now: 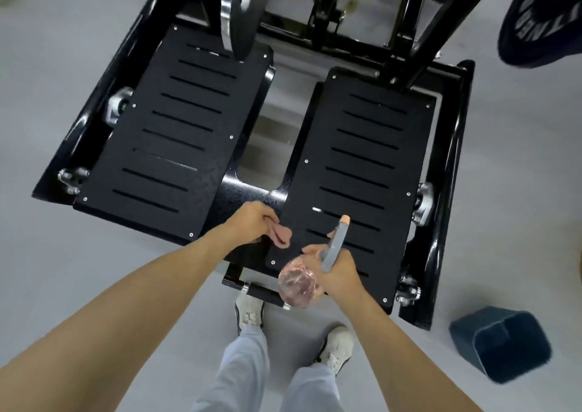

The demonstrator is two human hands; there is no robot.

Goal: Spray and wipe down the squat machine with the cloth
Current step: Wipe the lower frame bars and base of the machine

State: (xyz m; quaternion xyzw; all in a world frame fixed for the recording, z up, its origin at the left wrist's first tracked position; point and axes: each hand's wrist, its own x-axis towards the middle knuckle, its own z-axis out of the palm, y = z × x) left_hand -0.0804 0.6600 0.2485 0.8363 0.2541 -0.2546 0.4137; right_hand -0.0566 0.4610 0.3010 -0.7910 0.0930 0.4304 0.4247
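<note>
Our right hand (338, 271) grips the spray bottle (299, 285) aimed toward twelve o'clock, our left hand (248, 222) clutches the cloth (281, 237); the footplates (362, 162) seem unwiped.

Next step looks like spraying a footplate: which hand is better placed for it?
Right. The right hand grips the spray bottle, its nozzle pointing over the right footplate. The left hand only holds the cloth, so it likely wipes afterwards.
</note>
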